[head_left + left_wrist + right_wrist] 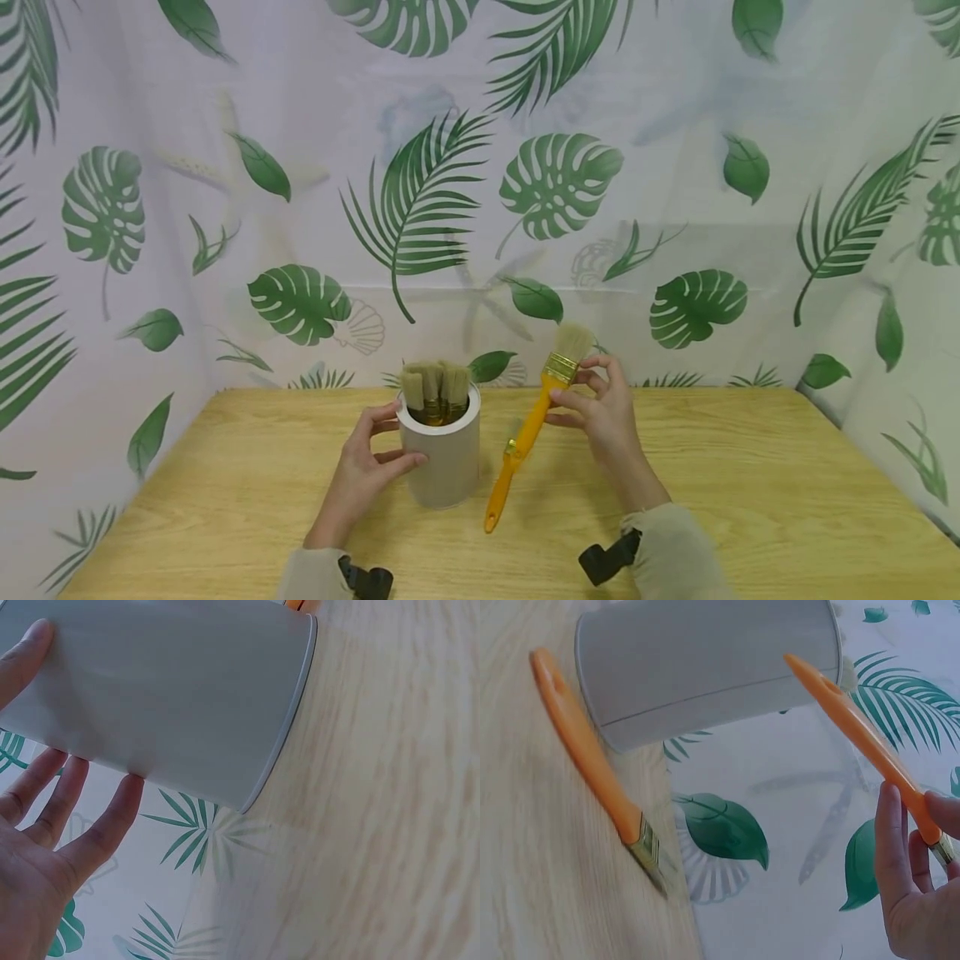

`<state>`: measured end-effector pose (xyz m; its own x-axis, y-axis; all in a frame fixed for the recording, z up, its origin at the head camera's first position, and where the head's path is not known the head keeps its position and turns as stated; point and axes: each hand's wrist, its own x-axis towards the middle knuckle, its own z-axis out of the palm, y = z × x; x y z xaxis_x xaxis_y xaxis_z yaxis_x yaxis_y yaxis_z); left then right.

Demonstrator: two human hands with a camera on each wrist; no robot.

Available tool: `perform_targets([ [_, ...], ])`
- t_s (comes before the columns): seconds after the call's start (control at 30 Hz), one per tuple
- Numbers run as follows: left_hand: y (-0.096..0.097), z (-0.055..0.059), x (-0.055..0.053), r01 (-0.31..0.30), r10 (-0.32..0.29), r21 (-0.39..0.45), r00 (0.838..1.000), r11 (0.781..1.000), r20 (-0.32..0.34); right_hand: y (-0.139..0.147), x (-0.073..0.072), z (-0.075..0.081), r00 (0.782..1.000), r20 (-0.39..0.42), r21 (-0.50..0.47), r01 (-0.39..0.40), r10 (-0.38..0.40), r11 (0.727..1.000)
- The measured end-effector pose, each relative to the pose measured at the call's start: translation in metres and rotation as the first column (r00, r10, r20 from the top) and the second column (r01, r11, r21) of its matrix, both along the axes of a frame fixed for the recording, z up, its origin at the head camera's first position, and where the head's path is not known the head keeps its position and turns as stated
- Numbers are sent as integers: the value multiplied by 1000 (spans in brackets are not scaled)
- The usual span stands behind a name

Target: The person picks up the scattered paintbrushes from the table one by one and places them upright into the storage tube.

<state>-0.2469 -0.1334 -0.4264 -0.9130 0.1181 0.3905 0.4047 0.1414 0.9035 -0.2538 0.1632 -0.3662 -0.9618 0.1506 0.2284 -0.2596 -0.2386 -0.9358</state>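
A pale grey cylindrical container (pixel 444 467) with a white rim stands upright on the table. Several paintbrushes (pixel 435 387) are inside it, bristles upward. My left hand (pixel 360 471) grips its left side, thumb in front and fingers around the back; the left wrist view shows the thumb and fingertips (pixel 132 787) against the wall. To the right, my right hand (pixel 606 417) pinches an orange-handled paintbrush (pixel 536 418) near its metal ferrule, bristles up and handle slanting down left. A second orange-handled paintbrush (pixel 585 742) lies on the table below it, beside the container.
The wood-grain table (pixel 750 483) spreads out on both sides. Behind it and along both sides hangs a white cloth (pixel 465 75) printed with green leaves. Each sleeved wrist carries a small black camera (pixel 611 558).
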Motion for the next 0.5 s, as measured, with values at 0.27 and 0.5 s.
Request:
perform_targets([
  [0.27, 0, 1, 2, 9, -9, 10, 1000, 1000, 14, -13, -3, 8, 999, -38, -66, 11, -14, 998],
  [0.5, -1, 0, 0, 17, -17, 4, 1000, 1000, -1, -27, -6, 20, 992, -122, -115, 20, -34, 993],
])
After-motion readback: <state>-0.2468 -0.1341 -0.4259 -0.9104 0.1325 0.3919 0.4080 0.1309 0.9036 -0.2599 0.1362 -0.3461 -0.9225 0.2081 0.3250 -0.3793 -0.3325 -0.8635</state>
